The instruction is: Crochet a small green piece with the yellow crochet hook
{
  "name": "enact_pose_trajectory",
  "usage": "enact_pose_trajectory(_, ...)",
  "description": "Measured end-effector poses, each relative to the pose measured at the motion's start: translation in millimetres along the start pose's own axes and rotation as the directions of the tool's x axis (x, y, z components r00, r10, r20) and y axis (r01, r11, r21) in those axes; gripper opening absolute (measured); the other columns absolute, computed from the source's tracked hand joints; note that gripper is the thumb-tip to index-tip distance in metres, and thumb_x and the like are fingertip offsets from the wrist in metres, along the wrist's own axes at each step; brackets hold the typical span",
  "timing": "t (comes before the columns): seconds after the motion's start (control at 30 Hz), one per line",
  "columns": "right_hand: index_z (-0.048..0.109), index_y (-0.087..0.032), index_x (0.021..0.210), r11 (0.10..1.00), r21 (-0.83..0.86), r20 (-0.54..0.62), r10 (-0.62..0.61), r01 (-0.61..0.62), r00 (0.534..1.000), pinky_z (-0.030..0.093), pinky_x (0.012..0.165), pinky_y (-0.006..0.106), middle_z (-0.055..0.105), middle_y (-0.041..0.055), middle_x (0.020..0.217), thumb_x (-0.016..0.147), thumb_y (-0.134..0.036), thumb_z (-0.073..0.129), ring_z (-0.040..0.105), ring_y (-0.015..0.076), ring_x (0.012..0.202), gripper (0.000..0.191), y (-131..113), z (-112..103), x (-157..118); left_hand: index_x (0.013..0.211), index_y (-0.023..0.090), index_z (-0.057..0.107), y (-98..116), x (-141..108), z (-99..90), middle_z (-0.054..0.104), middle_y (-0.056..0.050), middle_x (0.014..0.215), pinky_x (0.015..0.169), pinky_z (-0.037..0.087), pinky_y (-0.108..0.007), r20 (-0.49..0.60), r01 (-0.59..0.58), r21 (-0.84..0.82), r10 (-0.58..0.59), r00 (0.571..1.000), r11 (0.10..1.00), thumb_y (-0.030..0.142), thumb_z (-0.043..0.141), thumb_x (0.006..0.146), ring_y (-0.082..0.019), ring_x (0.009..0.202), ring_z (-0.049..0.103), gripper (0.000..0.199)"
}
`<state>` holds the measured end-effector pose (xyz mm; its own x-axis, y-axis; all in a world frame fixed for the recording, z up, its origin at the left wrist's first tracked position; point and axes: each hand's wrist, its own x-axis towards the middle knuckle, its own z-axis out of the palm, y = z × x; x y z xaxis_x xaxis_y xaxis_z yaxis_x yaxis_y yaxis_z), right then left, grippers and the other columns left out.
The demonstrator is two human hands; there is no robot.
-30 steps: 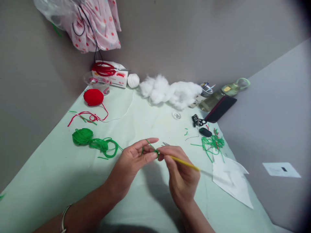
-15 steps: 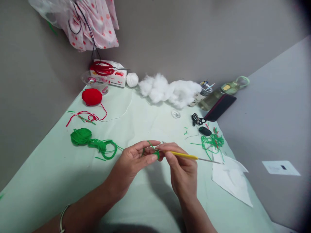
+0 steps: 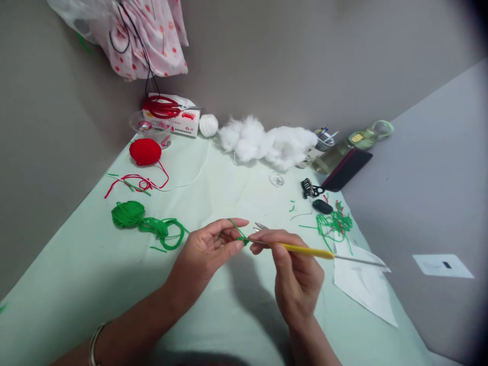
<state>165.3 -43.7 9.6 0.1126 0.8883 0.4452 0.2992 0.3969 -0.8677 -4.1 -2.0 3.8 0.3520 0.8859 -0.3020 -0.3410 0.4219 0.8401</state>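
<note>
Between the thumb and fingers of my left hand [image 3: 209,249] is a small piece of green crochet work [image 3: 243,240]. A green strand runs up over my raised left index finger. My right hand [image 3: 295,269] grips the yellow handle of a crochet hook [image 3: 308,251], whose tip meets the green piece and whose bare metal end points right. Pointed metal blades [image 3: 260,226] show just behind my right fingers; the rest of that tool is hidden. Left of my left hand lies a green yarn ball [image 3: 128,214] with loose coils, its strand leading to the hand.
A red yarn ball [image 3: 145,152], a tissue box [image 3: 186,124] with red scissors [image 3: 162,107], white yarn [image 3: 208,125] and fluffy stuffing [image 3: 247,140] stand at the back. Rightward are a hair claw [image 3: 310,188], a phone [image 3: 346,169], green yarn scraps [image 3: 335,222] and white paper [image 3: 362,279].
My right hand has moved right and slightly down with the crochet hook, drawing it outward from the green piece. More of the blades behind it now shows. My left hand has barely shifted.
</note>
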Motion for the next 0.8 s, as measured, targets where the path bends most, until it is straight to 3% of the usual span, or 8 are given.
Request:
enact_pose_trajectory(0.13,0.069,-0.022,0.116,0.949,-0.202,0.120,-0.220,0.241,0.968,0.063,0.081,0.033,0.079,0.0056,0.101,0.100,-0.004,0.052,0.075,0.0170,0.090,0.030,0,-1,-2,0.101,0.025,0.084,-1,1,2.4,0.065,0.002,0.084,0.084,0.049,-0.028,-0.076,-0.067,0.110,0.076,0.994,0.992,0.021,0.082,0.079,-0.015,0.085,0.062,0.022)
enact_pose_trajectory(0.27,0.067,-0.020,0.127,0.797,-0.429,0.214,-0.367,0.424,0.905,0.065,0.076,0.032,0.079,0.0097,0.104,0.098,-0.003,0.054,0.077,0.0201,0.093,0.036,5,0,-6,0.103,0.025,0.085,-1,0,6.3,0.065,0.003,0.080,0.087,0.048,-0.028,-0.111,-0.147,0.206,0.173,0.979,0.967,0.016,0.083,0.076,-0.015,0.084,0.060,0.029)
enact_pose_trajectory(0.33,0.067,-0.022,0.133,0.713,-0.506,0.257,-0.412,0.485,0.874,0.066,0.078,0.032,0.079,0.0096,0.108,0.098,-0.006,0.056,0.077,0.0209,0.096,0.040,10,1,-8,0.111,0.027,0.083,0,-1,6.8,0.064,0.004,0.080,0.085,0.048,-0.027,-0.070,-0.092,0.083,0.097,0.993,0.992,0.019,0.087,0.076,-0.013,0.081,0.060,0.036)
enact_pose_trajectory(0.4,0.069,-0.028,0.134,0.679,-0.532,0.268,-0.432,0.506,0.861,0.066,0.079,0.032,0.078,0.0082,0.112,0.098,-0.007,0.059,0.076,0.0214,0.100,0.043,11,1,-9,0.120,0.028,0.081,0,-1,5.5,0.064,0.005,0.080,0.083,0.049,-0.026,0.032,0.048,-0.110,-0.044,0.999,0.993,0.025,0.090,0.077,-0.012,0.080,0.060,0.044)
enact_pose_trajectory(0.47,0.072,-0.030,0.130,0.767,-0.473,0.185,-0.395,0.434,0.900,0.066,0.080,0.035,0.077,0.0073,0.110,0.098,-0.008,0.060,0.076,0.0219,0.099,0.041,9,1,-8,0.125,0.026,0.079,1,0,2.8,0.067,0.003,0.084,0.084,0.049,-0.027,0.132,0.185,-0.242,-0.156,0.979,0.953,0.029,0.090,0.079,-0.012,0.081,0.060,0.047)
enact_pose_trajectory(0.57,0.076,-0.027,0.115,0.976,-0.161,-0.040,-0.154,0.145,0.987,0.062,0.074,0.038,0.076,0.0060,0.095,0.103,-0.012,0.055,0.072,0.0198,0.082,0.028,2,2,-2,0.119,0.022,0.082,2,2,-0.7,0.067,0.001,0.089,0.086,0.048,-0.026,0.148,0.221,-0.287,-0.185,0.971,0.932,0.028,0.087,0.082,-0.012,0.083,0.059,0.038)
enact_pose_trajectory(0.67,0.077,-0.025,0.104,0.985,0.166,-0.081,0.051,-0.037,0.995,0.057,0.065,0.034,0.074,0.0044,0.088,0.105,-0.019,0.054,0.066,0.0167,0.071,0.024,-1,4,4,0.117,0.026,0.082,1,2,-0.6,0.064,0.002,0.086,0.087,0.046,-0.027,0.110,0.159,-0.241,-0.136,0.985,0.957,0.027,0.087,0.083,-0.012,0.084,0.058,0.035)
enact_pose_trajectory(0.8,0.079,-0.026,0.105,0.992,0.119,-0.013,0.046,-0.044,0.999,0.057,0.067,0.032,0.078,0.0043,0.092,0.103,-0.019,0.060,0.068,0.0163,0.074,0.021,0,8,5,0.117,0.028,0.082,0,-1,2.9,0.065,0.003,0.084,0.091,0.045,-0.029,0.092,0.102,-0.163,-0.088,0.992,0.981,0.029,0.089,0.081,-0.014,0.088,0.060,0.036)
